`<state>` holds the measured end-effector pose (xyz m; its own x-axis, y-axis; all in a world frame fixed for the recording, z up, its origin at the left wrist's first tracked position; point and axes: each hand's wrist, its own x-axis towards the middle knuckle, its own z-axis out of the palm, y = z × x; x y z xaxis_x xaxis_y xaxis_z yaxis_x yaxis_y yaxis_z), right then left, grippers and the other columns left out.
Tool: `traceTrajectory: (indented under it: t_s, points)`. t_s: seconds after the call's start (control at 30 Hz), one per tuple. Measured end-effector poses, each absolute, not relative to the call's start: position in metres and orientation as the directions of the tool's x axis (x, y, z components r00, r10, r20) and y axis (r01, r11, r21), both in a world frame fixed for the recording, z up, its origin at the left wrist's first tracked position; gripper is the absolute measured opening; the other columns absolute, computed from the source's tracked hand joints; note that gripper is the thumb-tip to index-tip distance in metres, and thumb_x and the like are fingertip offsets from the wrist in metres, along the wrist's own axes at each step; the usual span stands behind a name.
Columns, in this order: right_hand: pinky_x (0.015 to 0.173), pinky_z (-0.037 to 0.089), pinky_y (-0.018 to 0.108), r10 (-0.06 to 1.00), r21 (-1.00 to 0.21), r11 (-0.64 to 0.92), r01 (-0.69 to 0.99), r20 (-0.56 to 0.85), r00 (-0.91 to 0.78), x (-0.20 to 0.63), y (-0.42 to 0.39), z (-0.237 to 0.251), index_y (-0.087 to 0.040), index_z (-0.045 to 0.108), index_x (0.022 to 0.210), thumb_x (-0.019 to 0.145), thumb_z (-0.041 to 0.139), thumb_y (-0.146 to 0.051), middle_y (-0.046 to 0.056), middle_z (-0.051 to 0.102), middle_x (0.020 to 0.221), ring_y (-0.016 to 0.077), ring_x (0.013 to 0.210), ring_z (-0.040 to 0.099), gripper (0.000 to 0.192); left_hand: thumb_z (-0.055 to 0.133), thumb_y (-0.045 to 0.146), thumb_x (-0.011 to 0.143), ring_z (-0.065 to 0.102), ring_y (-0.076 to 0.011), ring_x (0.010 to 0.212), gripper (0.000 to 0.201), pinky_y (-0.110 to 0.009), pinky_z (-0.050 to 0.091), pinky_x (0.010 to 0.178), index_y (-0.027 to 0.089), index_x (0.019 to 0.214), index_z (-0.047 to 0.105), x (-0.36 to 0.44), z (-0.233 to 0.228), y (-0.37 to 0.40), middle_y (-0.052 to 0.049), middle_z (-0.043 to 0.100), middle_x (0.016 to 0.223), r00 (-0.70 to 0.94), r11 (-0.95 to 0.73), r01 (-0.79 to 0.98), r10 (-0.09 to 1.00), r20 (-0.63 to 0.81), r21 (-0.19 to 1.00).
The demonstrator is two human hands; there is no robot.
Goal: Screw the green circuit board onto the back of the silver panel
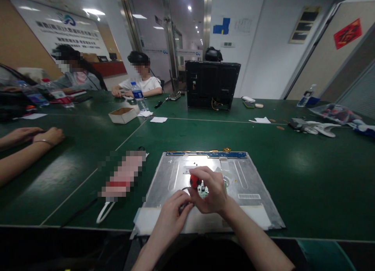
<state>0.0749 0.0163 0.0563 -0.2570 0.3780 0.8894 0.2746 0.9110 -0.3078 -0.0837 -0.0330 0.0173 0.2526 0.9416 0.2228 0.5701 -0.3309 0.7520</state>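
Observation:
A flat metal-backed display panel [166, 181] lies on the green table before me, with a blue circuit strip [205, 155] along its far edge. Over its middle, my right hand [212, 189] is closed around the red-and-black handle of what looks like a screwdriver [195, 180]; its tip is hidden. Partly under that hand is a small green circuit board [202, 191]. My left hand [174, 212] rests on the panel just left of it, fingers curled together by a thin dark cable; what they hold is hidden. White strips [149, 218] run along the panel's near edge.
A blurred pink item with a white loop [107, 212] lies left of the panel. Another person's hands [48, 138] rest farther left. At the back stand a black monitor casing [212, 83], a small open box [123, 115] and a water bottle [139, 96]. Two people sit across the table.

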Motion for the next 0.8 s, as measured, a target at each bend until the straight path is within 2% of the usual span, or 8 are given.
traceTrajectory:
  t_s: [0.17, 0.33, 0.43, 0.67, 0.8]
  points:
    - [0.061, 0.054, 0.025, 0.394, -0.306, 0.883, 0.355, 0.895, -0.208, 0.0726, 0.0184, 0.0517, -0.024, 0.055, 0.121, 0.083, 0.062, -0.026, 0.003, 0.060, 0.087, 0.0138, 0.072, 0.061, 0.038, 0.050, 0.023, 0.084, 0.063, -0.0228, 0.080, 0.019, -0.032, 0.051, 0.072, 0.019, 0.076, 0.066, -0.0831, 0.0167, -0.0334, -0.007, 0.067, 0.085, 0.234, -0.319, 0.578, 0.947, 0.222, 0.751]
    - [0.062, 0.054, 0.026, 0.396, -0.309, 0.898, 0.314, 0.877, -0.272, 0.0736, 0.0166, 0.0555, -0.020, 0.046, 0.134, 0.083, 0.055, -0.019, 0.005, 0.064, 0.088, 0.0146, 0.073, 0.062, 0.051, 0.051, 0.022, 0.083, 0.063, -0.0233, 0.082, 0.017, -0.032, 0.051, 0.073, 0.018, 0.078, 0.067, -0.0826, 0.0192, -0.0332, -0.007, 0.067, 0.086, 0.245, -0.319, 0.569, 0.946, 0.214, 0.758]
    - [0.060, 0.054, 0.025, 0.388, -0.312, 0.908, 0.280, 0.878, -0.279, 0.0744, 0.0155, 0.0588, -0.018, 0.041, 0.135, 0.080, 0.048, -0.014, 0.006, 0.065, 0.091, 0.0151, 0.075, 0.063, 0.055, 0.051, 0.022, 0.083, 0.063, -0.0229, 0.082, 0.019, -0.033, 0.052, 0.074, 0.019, 0.081, 0.069, -0.0825, 0.0202, -0.0331, -0.007, 0.067, 0.085, 0.257, -0.321, 0.558, 0.944, 0.208, 0.765]
    - [0.060, 0.053, 0.025, 0.398, -0.313, 0.889, 0.334, 0.890, -0.225, 0.0733, 0.0180, 0.0528, -0.024, 0.051, 0.123, 0.083, 0.060, -0.027, 0.004, 0.061, 0.087, 0.0148, 0.073, 0.062, 0.041, 0.051, 0.021, 0.083, 0.062, -0.0221, 0.076, 0.018, -0.032, 0.052, 0.070, 0.019, 0.074, 0.066, -0.0819, 0.0188, -0.0324, -0.006, 0.067, 0.080, 0.220, -0.312, 0.584, 0.949, 0.225, 0.750]
    - [0.063, 0.053, 0.025, 0.405, -0.302, 0.881, 0.365, 0.879, -0.250, 0.0732, 0.0182, 0.0513, -0.024, 0.051, 0.129, 0.084, 0.060, -0.024, 0.003, 0.062, 0.085, 0.0136, 0.070, 0.061, 0.046, 0.052, 0.022, 0.083, 0.063, -0.0224, 0.077, 0.017, -0.031, 0.052, 0.070, 0.019, 0.074, 0.066, -0.0821, 0.0182, -0.0319, -0.006, 0.067, 0.082, 0.230, -0.324, 0.586, 0.945, 0.231, 0.743]
